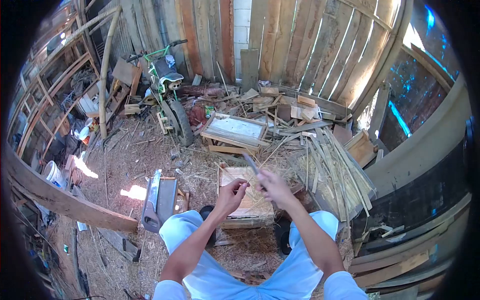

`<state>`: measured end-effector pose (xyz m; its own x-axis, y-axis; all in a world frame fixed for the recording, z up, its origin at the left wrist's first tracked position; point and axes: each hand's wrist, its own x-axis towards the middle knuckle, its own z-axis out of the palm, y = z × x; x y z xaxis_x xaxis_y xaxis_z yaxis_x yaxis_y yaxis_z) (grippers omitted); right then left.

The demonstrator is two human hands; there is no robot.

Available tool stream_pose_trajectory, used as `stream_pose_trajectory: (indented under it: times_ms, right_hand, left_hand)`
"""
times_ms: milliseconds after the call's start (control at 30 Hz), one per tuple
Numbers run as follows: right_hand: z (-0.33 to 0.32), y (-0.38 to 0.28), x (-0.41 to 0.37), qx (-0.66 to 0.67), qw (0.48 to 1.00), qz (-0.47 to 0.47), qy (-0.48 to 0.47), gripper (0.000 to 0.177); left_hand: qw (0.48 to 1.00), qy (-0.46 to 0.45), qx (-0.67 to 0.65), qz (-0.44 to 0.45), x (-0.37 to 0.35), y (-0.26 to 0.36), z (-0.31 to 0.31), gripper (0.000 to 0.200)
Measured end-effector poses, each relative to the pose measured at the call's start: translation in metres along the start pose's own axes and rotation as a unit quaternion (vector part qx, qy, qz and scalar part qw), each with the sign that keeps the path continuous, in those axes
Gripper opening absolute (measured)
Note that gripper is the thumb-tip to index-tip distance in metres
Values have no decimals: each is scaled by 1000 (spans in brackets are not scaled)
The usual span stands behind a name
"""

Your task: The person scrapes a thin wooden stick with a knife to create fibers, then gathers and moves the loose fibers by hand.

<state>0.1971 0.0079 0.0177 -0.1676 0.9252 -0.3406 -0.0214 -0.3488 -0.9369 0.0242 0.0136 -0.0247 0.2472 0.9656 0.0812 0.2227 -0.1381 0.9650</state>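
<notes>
My right hand (275,188) is wrapped round a knife (251,163), its grey blade pointing up and away from me; motion blurs the hand and tool slightly. Just left of it, my left hand (231,196) has its thumb and fingertips pinched together. Whatever sits in that pinch is too small to make out. Both hands are over a low wooden block or bench (240,207) between my knees, strewn with thin shavings (257,204).
A handsaw (151,205) rests on a dark board (166,195) at left. Ahead lie a wooden frame with a white panel (235,127) and heaped offcuts (280,107). Long strips (332,170) cover a board at right. A small motorbike (172,100) stands behind, near a plank wall (290,45).
</notes>
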Motion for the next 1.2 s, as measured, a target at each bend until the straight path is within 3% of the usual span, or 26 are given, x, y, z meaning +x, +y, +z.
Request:
stream_pose_trajectory:
  times_ms: [33, 100, 333, 500, 567, 633, 767, 900, 967, 1000, 1033, 1133, 1200]
  right_hand:
    - [3, -1, -2, 3, 1000, 1, 0, 33]
    - [7, -3, -4, 74, 991, -1, -107, 33]
    - [-21, -18, -8, 129, 990, 12, -52, 27]
    - [-13, -13, -9, 97, 994, 20, -54, 27]
    - [-4, -7, -9, 96, 988, 44, -111, 29]
    - [-1, -3, -6, 122, 983, 55, -126, 29]
    - [-2, -8, -8, 162, 974, 73, -140, 29]
    - [-19, -18, -5, 163, 978, 52, -121, 30]
    - [-38, -23, 0, 187, 982, -5, -37, 29]
    - [-42, -24, -2, 186, 982, -6, -36, 29]
    - [-45, -26, -4, 186, 981, -9, -56, 29]
    - [-32, -18, -9, 181, 978, 5, -102, 30]
    - [-12, -3, -9, 136, 975, 67, -159, 32]
  left_hand:
    - [1000, 2, 0, 3, -1, 2, 1, 22]
    - [1000, 3, 12, 5, -1, 0, 1, 22]
    - [997, -66, -21, -27, -5, 10, -2, 22]
    - [998, -58, 26, -20, -3, 6, -1, 21]
    - [996, -59, 54, -26, -3, 7, -1, 22]
    - [998, 12, 0, 54, -4, 3, 4, 22]
    - [999, -8, 2, 50, -6, 5, -4, 24]
    - [999, -40, -18, 15, -10, 9, -10, 22]
    - [998, -55, -37, -5, -15, 11, -15, 23]
    - [991, -81, -93, -60, -17, 11, -17, 24]
    - [976, -105, -149, -115, -18, 11, -19, 26]
    - [977, -114, -149, -100, -16, 12, -18, 25]
    - [977, -116, -148, -96, -18, 16, -12, 25]
